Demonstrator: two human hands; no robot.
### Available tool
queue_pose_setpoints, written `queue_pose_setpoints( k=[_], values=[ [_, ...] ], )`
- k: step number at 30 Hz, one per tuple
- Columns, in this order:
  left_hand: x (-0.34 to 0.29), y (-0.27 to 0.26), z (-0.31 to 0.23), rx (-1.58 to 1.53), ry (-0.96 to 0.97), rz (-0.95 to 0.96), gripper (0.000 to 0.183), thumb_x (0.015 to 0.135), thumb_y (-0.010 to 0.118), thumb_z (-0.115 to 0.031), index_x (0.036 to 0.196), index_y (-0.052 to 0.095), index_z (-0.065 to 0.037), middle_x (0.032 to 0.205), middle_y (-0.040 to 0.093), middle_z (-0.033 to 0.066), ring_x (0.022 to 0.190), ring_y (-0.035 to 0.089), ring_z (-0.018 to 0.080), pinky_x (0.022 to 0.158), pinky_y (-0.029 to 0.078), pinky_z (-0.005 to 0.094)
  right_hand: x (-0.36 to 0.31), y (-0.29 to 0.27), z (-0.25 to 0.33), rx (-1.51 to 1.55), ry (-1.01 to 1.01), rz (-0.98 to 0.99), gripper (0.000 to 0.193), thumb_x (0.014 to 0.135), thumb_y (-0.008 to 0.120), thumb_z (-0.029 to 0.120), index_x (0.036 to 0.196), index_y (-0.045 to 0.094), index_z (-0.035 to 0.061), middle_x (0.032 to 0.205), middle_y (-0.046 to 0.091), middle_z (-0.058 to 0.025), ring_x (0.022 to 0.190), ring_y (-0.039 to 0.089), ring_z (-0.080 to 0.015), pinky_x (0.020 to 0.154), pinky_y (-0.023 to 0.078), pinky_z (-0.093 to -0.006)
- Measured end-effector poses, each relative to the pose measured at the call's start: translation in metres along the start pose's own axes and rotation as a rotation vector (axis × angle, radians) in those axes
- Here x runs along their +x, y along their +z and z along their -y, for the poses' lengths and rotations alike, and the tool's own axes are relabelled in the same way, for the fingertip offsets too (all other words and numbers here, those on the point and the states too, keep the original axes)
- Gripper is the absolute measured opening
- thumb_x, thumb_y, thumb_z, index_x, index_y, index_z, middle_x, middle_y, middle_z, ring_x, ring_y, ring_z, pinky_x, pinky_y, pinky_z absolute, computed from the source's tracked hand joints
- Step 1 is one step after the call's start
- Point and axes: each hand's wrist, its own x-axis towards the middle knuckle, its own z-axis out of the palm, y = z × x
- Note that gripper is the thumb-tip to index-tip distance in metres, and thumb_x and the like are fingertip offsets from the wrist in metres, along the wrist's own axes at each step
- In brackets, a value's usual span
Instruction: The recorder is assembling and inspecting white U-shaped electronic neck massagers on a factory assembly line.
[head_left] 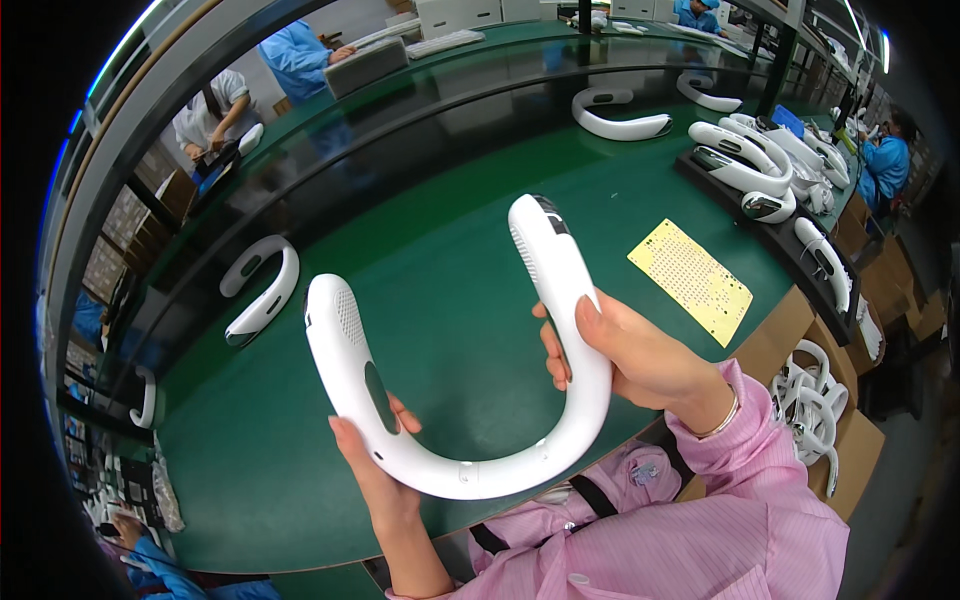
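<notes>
A white neckband [500, 481] is held up over a green counter [300, 450], gripped in both hands, with its open end turned away from the body. Its left branch is clasped low by the left hand [376, 472], the thumb set at the outer side and fingertips showing at the inner edge. Its right branch is grasped by the right hand [645, 350], the thumb laid over it and the fingers curled at the inner side. The right wrist is circled by a bracelet [728, 416]; a pink shirt [740, 500] is worn. To the right, a yellow sheet [692, 283] is laid flat on the counter. To the left, a second neckband [287, 282] is seen lying; two more are set toward the far side. At the right end, more white neckbands are heaped on a black tray [800, 272], and others are piled in a cardboard box [852, 462] below. Across the counter, a grey case [368, 68] is touched by a co-worker in blue [298, 62], and a co-worker in white [222, 112] is pictured nearby.
</notes>
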Motion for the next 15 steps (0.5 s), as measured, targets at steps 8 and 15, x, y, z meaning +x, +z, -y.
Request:
queue_pose_setpoints(
  k=[8,15],
  values=[
    [0.013,-0.014,0.006,-0.216,-0.363,-0.088,0.063,0.091,0.030,-0.061,0.077,0.050,-0.003,0.056,0.043,0.0052,0.053,0.045,0.0179,0.057,0.038,0.0297,0.026,0.001,-0.012,0.133,0.195,-0.088,0.037,0.093,0.050,0.034,0.116,0.043,0.0047,0.085,0.052,-0.0032,0.075,0.055,-0.0121,0.066,0.052,-0.0290],
    [0.043,-0.045,0.011,0.190,-0.307,0.012,0.050,0.099,0.026,-0.041,0.107,0.053,0.000,0.095,0.060,0.0095,0.085,0.057,0.0162,0.077,0.047,0.0297,0.088,-0.006,-0.029,0.156,0.107,-0.212,0.036,0.077,0.064,0.007,0.104,0.042,0.0018,0.074,0.049,-0.0045,0.060,0.052,-0.0136,0.056,0.047,-0.0279]
  ],
)
